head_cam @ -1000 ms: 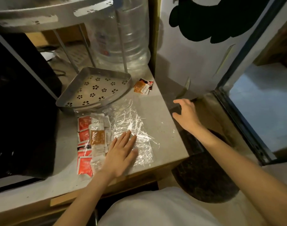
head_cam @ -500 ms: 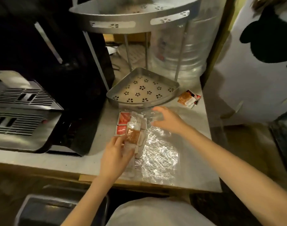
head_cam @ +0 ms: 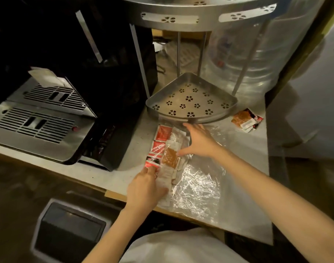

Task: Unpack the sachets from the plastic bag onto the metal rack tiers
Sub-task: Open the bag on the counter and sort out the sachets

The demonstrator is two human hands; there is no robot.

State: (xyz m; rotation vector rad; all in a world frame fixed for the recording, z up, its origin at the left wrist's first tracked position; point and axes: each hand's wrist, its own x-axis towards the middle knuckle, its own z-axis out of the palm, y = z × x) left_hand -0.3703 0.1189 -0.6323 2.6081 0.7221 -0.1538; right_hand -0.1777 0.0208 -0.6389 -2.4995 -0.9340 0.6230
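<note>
**Both hands on the bagged sachets**

We see the clear plastic bag (head_cam: 196,188) lying flat on the tabletop (head_cam: 122,179), just in front of the metal rack's lower tier (head_cam: 190,118). The sachets (head_cam: 167,149) sit bunched in its left part. Our left hand (head_cam: 145,188) presses its fingers (head_cam: 152,170) on the near sachets, thumb along a white one. Our right hand (head_cam: 199,142) spreads its fingers wide over the far sachets, gripping nothing. Loose sachets (head_cam: 246,119) lie right of the tier.
</note>
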